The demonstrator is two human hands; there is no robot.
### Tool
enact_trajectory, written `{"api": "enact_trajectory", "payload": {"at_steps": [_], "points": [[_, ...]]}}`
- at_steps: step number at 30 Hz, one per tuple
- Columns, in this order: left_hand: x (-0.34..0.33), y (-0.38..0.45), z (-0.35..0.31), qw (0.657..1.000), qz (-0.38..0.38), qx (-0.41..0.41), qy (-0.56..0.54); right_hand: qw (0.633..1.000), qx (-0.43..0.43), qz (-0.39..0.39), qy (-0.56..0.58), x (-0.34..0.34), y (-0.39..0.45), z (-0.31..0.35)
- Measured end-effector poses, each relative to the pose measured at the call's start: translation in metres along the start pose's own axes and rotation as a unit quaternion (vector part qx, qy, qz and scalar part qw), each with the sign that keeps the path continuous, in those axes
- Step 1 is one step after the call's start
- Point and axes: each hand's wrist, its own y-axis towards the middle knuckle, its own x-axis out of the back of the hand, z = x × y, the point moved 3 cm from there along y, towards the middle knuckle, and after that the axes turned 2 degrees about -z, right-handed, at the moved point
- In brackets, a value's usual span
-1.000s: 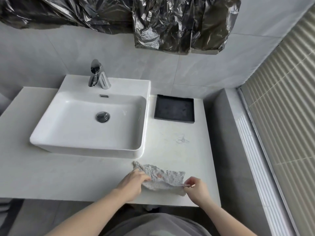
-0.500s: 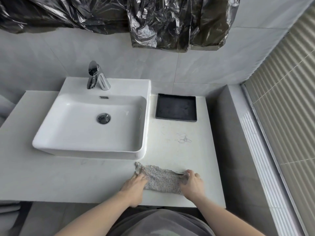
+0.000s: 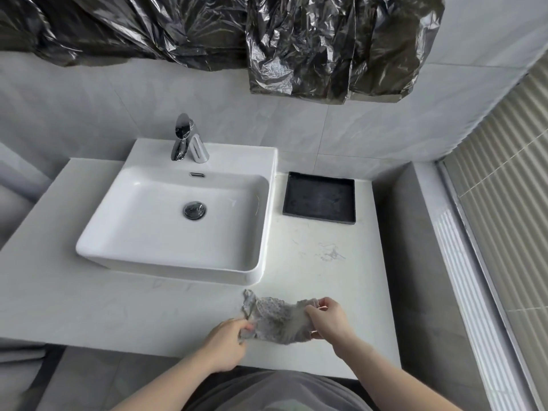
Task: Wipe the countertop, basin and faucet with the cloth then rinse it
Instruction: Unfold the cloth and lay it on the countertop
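A grey speckled cloth lies crumpled near the front edge of the white countertop, to the right of the basin's front corner. My left hand pinches its lower left corner. My right hand grips its right end with curled fingers. The white rectangular basin sits on the counter with a chrome drain in its middle. A chrome faucet stands on the basin's back rim. A grey smudge marks the counter right of the basin.
A black square tray sits at the back right of the counter. A grey ledge and ribbed blinds run along the right. Black plastic sheeting hangs on the tiled wall above the sink.
The cloth was pressed flat between both hands half a second ago; now it is bunched and partly lifted. My left hand has slid down to its lower corner. The view has shifted slightly.
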Motion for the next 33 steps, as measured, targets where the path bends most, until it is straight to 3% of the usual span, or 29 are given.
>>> {"api": "enact_trajectory", "payload": {"at_steps": [7, 9, 14, 17, 22, 29, 33], "points": [[0.011, -0.009, 0.009, 0.997, -0.043, 0.048, -0.047, 0.995, -0.010, 0.096, 0.033, -0.069, -0.010, 0.036], [0.014, -0.011, 0.012, 0.996, -0.045, 0.051, -0.049, 0.993, -0.009, 0.120, -0.014, -0.087, -0.006, 0.035], [0.022, -0.017, 0.015, 0.995, -0.049, 0.055, -0.060, 0.981, 0.066, 0.043, -0.178, -0.084, 0.006, 0.018], [0.025, -0.020, 0.016, 0.995, -0.055, 0.056, -0.064, 0.972, 0.050, -0.001, -0.229, -0.072, 0.014, -0.001], [0.028, -0.020, 0.016, 0.994, -0.066, 0.056, -0.059, 0.982, -0.033, 0.003, -0.186, -0.075, 0.025, -0.021], [0.033, -0.012, 0.008, 0.994, -0.066, 0.047, -0.078, 0.985, -0.039, 0.030, -0.164, -0.073, 0.022, -0.014], [0.033, -0.010, 0.001, 0.993, -0.057, 0.050, -0.089, 0.994, 0.000, 0.043, -0.098, -0.070, 0.015, -0.007]]}}
